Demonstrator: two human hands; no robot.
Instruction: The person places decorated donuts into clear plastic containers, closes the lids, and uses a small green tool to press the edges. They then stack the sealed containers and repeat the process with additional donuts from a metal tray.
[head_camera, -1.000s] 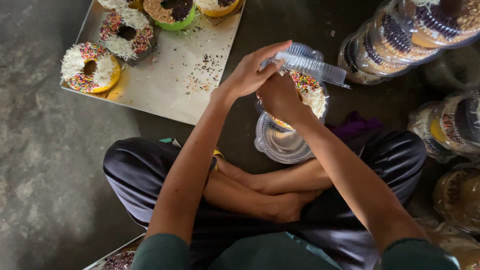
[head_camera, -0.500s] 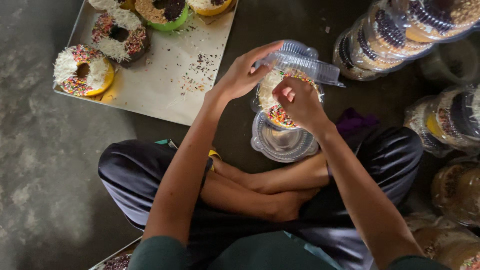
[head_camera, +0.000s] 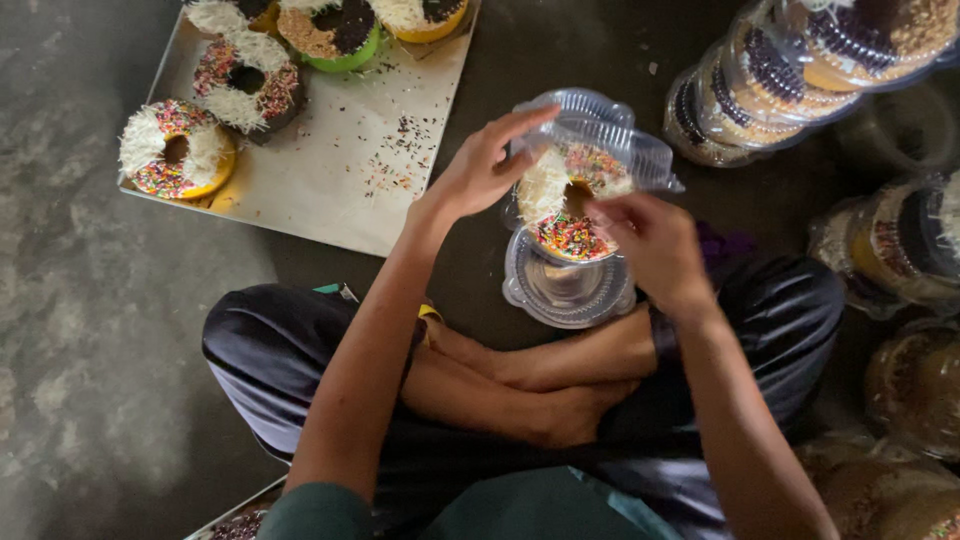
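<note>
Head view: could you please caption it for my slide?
Seated cross-legged, left hand lifts a clear clamshell lid while right hand steadies a sprinkled doughnut.

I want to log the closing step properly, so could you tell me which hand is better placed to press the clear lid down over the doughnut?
Probably the left hand: its fingertips already grip the raised lid above the doughnut.
</note>
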